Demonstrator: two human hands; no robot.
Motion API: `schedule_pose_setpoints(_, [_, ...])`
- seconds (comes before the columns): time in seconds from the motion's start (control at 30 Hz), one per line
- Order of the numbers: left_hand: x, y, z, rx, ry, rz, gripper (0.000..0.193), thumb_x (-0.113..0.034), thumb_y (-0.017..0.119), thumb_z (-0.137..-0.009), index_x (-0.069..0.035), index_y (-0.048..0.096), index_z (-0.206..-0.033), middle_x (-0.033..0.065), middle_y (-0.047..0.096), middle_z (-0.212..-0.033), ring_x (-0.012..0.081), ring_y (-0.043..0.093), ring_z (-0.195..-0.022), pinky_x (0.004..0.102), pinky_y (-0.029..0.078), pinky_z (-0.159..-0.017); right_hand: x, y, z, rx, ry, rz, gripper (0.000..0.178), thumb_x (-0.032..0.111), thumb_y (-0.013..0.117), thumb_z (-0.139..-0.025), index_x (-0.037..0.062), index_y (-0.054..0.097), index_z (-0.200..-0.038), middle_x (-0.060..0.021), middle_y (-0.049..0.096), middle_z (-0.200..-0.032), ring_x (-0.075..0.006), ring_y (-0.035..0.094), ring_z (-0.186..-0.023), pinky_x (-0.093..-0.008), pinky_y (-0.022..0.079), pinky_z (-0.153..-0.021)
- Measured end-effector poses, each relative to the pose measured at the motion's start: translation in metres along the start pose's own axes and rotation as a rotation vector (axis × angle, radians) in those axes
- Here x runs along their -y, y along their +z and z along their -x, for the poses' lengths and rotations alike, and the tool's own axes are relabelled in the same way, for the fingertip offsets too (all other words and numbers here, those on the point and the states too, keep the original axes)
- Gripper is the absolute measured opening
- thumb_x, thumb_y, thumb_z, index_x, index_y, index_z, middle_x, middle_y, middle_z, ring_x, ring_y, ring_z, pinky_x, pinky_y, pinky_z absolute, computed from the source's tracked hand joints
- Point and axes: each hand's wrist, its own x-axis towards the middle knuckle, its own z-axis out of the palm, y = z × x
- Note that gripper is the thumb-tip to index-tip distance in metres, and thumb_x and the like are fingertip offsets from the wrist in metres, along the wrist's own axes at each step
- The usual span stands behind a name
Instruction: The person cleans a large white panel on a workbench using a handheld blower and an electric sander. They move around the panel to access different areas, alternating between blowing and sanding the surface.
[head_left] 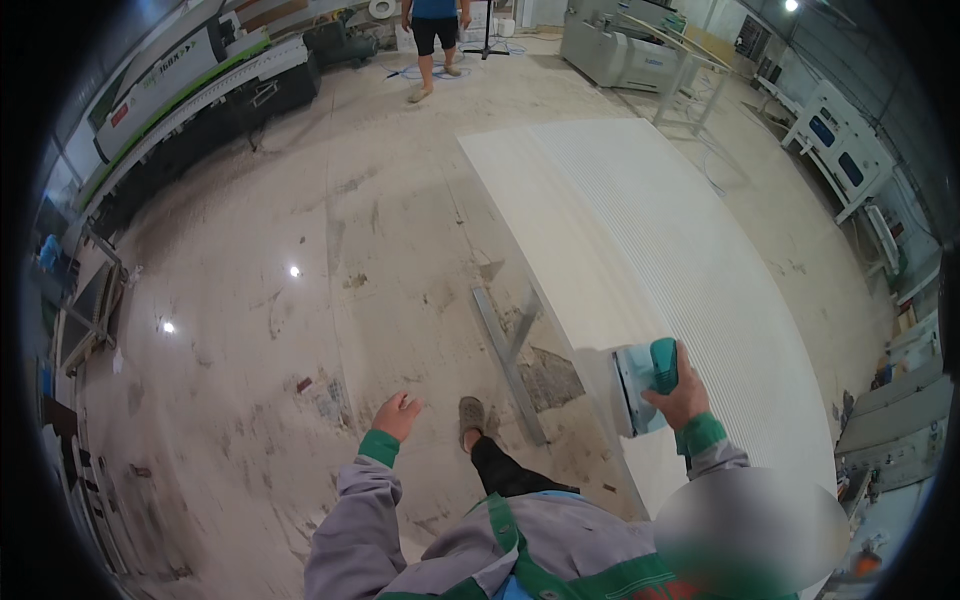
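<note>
My right hand (684, 396) is wrapped around the teal grip of a handheld power sander (640, 385). The sander's pale, broad base lies against a long white panel (560, 215), near its left edge. Fine parallel grooves run along the panel's length; the strip under the sander looks smooth. My left hand (397, 416) hangs over the floor, away from the panel, its fingers loosely bent and apart with nothing in them. Both arms wear grey sleeves with green cuffs.
A grey metal stand (508, 365) props up the panel, its foot jutting left. A long machine (200, 110) lines the far left. Another person (435, 40) stands at the back. Grey machinery (625, 50) and a white machine (840, 150) stand at the right.
</note>
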Motion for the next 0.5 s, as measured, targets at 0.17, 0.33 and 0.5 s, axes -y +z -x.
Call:
schedule_pose_setpoints(0.17, [-0.001,-0.041,-0.096,-0.063,-0.087,-0.028,0.081,-0.057,0.057,-0.093,0.001,0.045,-0.147,0.0232,0.050,-0.148,0.0373,0.051,-0.134,0.0445,0.039,-0.113,0.086,0.003,-0.157,-0.054,0.003,0.027,0.111,0.027,0.085,-0.073,0.0089,0.018,-0.160,-0.0285,0.059,-0.124,-0.0434,0.063,-0.111,-0.0473,0.053,-0.096])
schedule_pose_setpoints(0.33, [0.071,-0.072,-0.125,0.086,-0.287,-0.371,0.080,-0.059,0.053,-0.091,0.004,0.054,-0.140,0.0265,0.057,-0.139,0.0398,0.053,-0.130,0.0450,0.040,-0.111,0.179,0.007,-0.274,0.046,-0.063,-0.039,0.112,0.029,0.084,-0.075,0.0122,0.014,-0.161,-0.0322,0.057,-0.127,-0.0456,0.063,-0.110,-0.0477,0.053,-0.096])
schedule_pose_setpoints(0.5, [0.111,-0.095,-0.122,0.339,-0.469,-0.502,0.065,-0.055,0.050,-0.092,-0.003,0.066,-0.127,0.0263,0.067,-0.121,0.0385,0.060,-0.122,0.0467,0.044,-0.106,0.287,0.028,-0.363,0.118,-0.167,-0.042,0.112,0.030,0.082,-0.077,0.0139,0.010,-0.161,-0.0359,0.055,-0.126,-0.0487,0.064,-0.106,-0.0489,0.054,-0.093])
